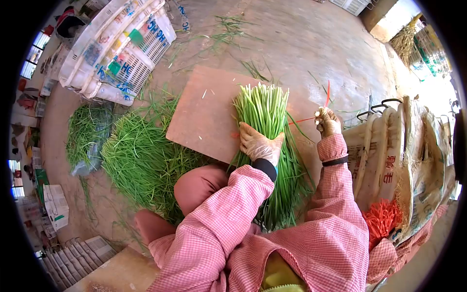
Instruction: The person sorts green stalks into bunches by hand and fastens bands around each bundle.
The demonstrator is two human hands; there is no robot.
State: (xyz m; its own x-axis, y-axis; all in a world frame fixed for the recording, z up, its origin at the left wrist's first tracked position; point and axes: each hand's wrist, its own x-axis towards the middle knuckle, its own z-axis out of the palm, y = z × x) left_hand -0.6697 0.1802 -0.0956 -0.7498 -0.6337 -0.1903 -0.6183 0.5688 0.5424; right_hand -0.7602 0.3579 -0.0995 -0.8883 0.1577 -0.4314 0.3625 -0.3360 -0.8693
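My left hand, in a thin pale glove, wraps round a thick bunch of garlic chives. Their pale cut ends point away from me, and the long green leaves hang back toward my lap. The bunch rests over a flat brown board. To the right, my gloved right hand is raised with its fingers pinched on a thin red tie. One end of the tie sticks up, and another stretch runs left toward the bunch. Whether it passes under the chives is hidden.
Loose chives lie heaped left of the board, beside a smaller pile on plastic. White crates stand at the upper left. A white basket with sacking and red ties stands close at my right.
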